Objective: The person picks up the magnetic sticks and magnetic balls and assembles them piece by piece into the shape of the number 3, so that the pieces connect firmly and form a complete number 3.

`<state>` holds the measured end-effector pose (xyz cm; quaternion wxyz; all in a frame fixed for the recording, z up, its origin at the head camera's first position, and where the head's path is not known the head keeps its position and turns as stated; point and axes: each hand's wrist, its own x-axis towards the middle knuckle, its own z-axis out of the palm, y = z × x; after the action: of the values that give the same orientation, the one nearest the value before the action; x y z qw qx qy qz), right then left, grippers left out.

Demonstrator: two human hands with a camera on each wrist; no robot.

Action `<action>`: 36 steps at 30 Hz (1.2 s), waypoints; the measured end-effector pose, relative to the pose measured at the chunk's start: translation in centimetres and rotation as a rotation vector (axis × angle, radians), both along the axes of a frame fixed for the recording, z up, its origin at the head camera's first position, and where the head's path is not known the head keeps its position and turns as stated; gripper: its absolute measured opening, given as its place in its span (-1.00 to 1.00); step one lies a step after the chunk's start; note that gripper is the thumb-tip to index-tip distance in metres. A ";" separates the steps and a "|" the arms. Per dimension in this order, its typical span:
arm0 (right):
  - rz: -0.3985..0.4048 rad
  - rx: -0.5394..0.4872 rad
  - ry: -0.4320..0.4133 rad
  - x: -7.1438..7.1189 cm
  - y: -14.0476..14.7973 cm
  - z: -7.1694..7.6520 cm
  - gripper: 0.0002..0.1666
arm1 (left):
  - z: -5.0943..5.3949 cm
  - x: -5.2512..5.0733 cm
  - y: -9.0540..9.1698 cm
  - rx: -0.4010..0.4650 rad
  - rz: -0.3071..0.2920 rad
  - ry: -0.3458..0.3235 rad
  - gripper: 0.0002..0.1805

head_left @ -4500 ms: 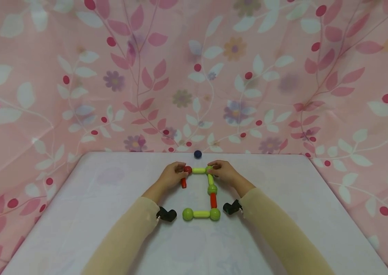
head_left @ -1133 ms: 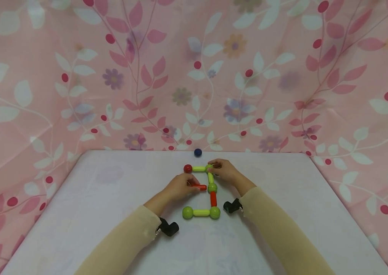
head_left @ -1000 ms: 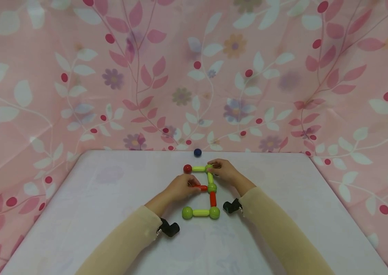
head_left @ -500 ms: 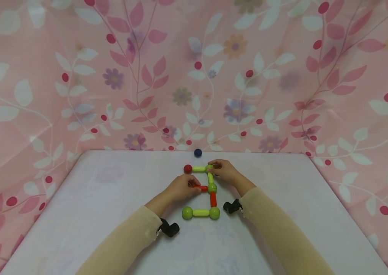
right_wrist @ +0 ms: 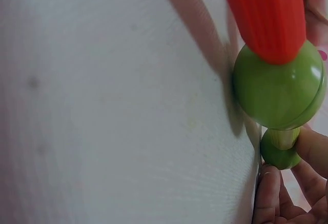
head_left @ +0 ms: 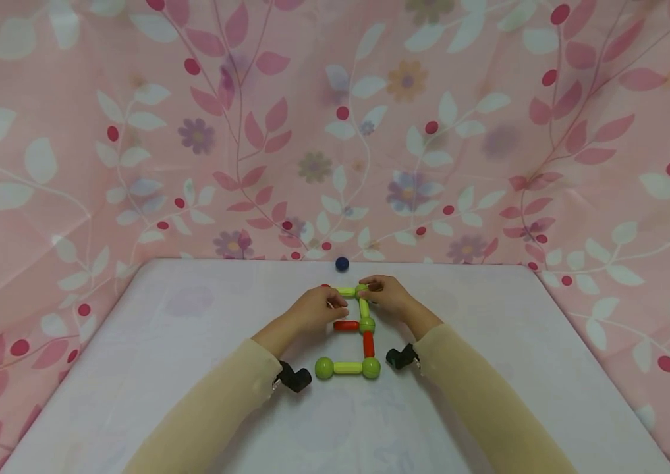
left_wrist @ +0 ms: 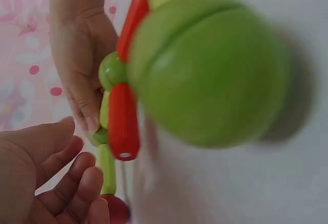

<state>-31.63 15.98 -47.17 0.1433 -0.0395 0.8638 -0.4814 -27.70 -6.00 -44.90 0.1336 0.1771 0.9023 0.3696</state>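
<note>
My left hand (head_left: 315, 309) hovers over the left side of a ball-and-rod figure, fingers loosely bent and holding nothing. Just beside it a red rod (head_left: 346, 325) meets the middle green ball (head_left: 367, 324); its free end shows a small silvery spot (left_wrist: 124, 155) in the left wrist view. My right hand (head_left: 390, 295) pinches the upper-right green ball (right_wrist: 279, 155) between thumb and fingers. A yellow-green rod (head_left: 364, 308) links these two balls. Another yellow-green rod (head_left: 345, 291) runs left to a red ball (left_wrist: 117, 209), mostly covered by my left hand in the head view.
Below the middle ball, a second red rod (head_left: 368, 344) reaches the lower-right green ball (head_left: 371, 367). From there a yellow-green rod (head_left: 348, 368) leads to the lower-left green ball (head_left: 324, 367). A dark blue ball (head_left: 342, 264) lies near the white table's (head_left: 192, 395) far edge.
The left hand carried the red rod from beside the red ball to the middle green ball, then let go and moved slightly up and away. The right hand stayed on its ball.
</note>
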 end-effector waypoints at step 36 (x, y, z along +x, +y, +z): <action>0.012 -0.003 0.055 0.0 0.0 -0.4 -0.58 | -2.8 -8.6 2.9 0.029 0.335 0.180 -0.49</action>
<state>-31.58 16.00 -47.54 0.1223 -0.0584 0.8665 -0.4804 -36.34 -3.08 -47.66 -0.0135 0.0583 0.9221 0.3823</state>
